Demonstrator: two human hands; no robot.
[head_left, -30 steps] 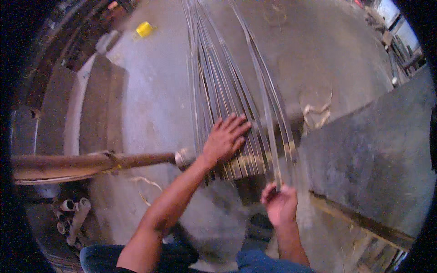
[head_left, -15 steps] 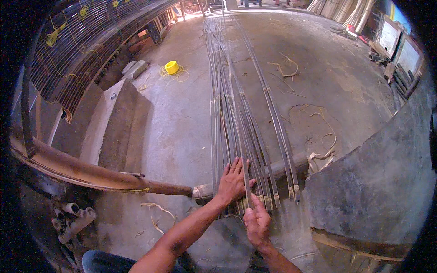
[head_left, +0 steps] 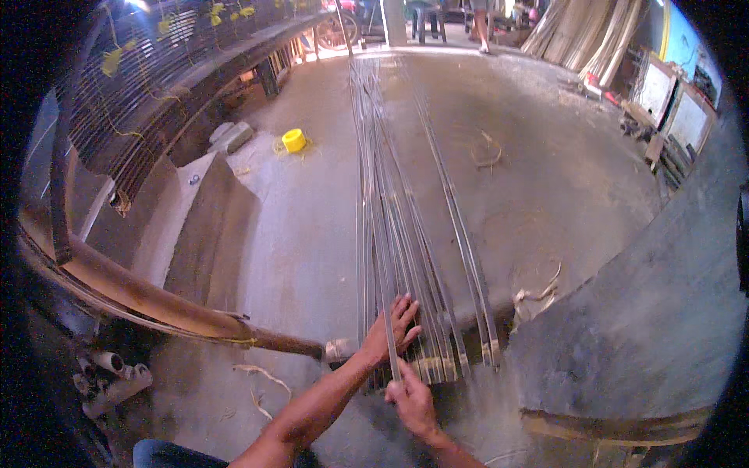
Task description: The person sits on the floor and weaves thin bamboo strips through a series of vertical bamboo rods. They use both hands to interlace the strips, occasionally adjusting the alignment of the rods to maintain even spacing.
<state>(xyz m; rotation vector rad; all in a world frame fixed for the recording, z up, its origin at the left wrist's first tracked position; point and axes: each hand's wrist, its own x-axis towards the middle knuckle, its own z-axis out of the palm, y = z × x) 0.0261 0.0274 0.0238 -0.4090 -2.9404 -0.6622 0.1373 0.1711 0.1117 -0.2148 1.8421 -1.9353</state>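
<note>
Long, thin grey strips [head_left: 437,281] run away from me across the floor in a loose bundle. Their near ends, with pale yellowish bands, rest across a roller-like bar [head_left: 340,349]. My left hand [head_left: 396,327] lies over the strips with its fingers spread. Between its thumb side and wrist passes one raised strip [head_left: 392,343], lying above the others. My right hand [head_left: 412,402], closer to me, pinches the near end of that strip between thumb and fingers. Two or three strips [head_left: 468,257] lie apart on the right side.
A rusty pipe [head_left: 156,300] spans the left. Behind it stands a concrete block [head_left: 207,226], and a yellow tape-like roll [head_left: 293,140] sits on the floor. A grey sheet [head_left: 616,343] slopes at right. Short pipes [head_left: 117,378] lie lower left. A person's leg [head_left: 481,31] shows far off.
My view has tilted upward. Both hands have shifted left over the bundle, carrying the pinched strip leftward. My left hand stays spread and my right keeps its pinch.
</note>
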